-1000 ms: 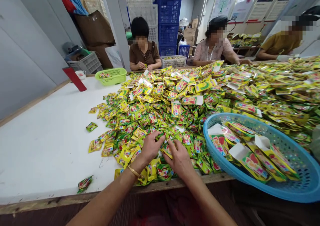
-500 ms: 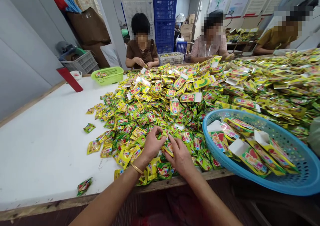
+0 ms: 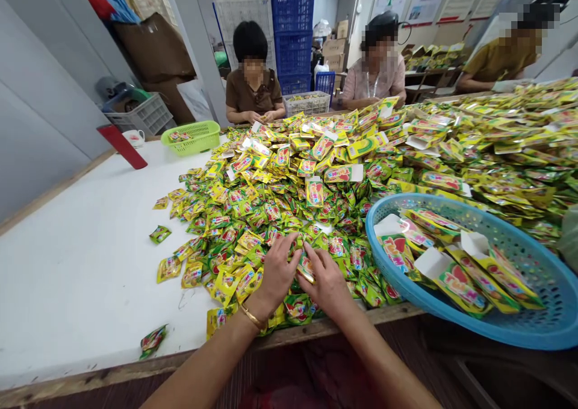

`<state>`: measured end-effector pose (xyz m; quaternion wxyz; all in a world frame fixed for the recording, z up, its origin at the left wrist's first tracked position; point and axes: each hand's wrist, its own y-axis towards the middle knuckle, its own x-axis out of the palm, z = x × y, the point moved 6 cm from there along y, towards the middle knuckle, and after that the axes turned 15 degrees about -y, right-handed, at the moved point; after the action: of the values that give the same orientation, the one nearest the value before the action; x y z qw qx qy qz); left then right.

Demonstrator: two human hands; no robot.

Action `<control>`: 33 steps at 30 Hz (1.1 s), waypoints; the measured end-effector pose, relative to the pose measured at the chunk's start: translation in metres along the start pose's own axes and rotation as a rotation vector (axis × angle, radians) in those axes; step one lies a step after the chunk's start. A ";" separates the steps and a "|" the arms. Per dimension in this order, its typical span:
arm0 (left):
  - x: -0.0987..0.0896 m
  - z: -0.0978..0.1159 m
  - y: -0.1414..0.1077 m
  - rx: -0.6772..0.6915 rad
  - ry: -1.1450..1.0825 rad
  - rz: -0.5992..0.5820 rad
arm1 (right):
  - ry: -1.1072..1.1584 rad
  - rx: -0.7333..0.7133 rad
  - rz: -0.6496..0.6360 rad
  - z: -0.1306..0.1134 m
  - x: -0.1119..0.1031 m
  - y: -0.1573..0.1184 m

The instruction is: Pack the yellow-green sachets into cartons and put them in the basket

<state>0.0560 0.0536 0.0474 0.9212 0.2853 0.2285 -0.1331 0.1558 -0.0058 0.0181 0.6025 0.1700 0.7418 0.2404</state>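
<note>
Over the near part of the pile, a small printed candy box (image 3: 306, 268) sits between my two hands. My right hand (image 3: 329, 282) is closed around its right side, thumb below and fingers along the top. My left hand (image 3: 279, 270), with a gold bangle at the wrist, presses its bent fingers and thumb against the box's left upper end; the fingertips are partly hidden. Beneath and around both hands lie many green and yellow candy packets (image 3: 253, 216). To my right, a blue oval basket (image 3: 456, 330) holds several candy boxes (image 3: 460, 282), some with white flaps raised.
A large heap of flattened or filled candy boxes (image 3: 487, 138) covers the table's far and right side. A green basket (image 3: 194, 147), a red object (image 3: 121, 147) and a mug (image 3: 134, 138) stand at the back left. Three people sit across the white table (image 3: 81, 264).
My left hand's fingers have gone from a curled pinch above the box to straighter, pressing on its upper end. My right hand keeps its hold. The view has shifted slightly.
</note>
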 end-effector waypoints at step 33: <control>0.003 -0.009 0.016 -0.469 -0.318 -0.363 | -0.309 -0.182 0.417 0.002 0.025 -0.015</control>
<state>0.0612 0.0718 0.0468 0.9472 -0.0042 0.1534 -0.2816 0.1530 -0.0046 -0.0115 0.6589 0.2990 0.5652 0.3962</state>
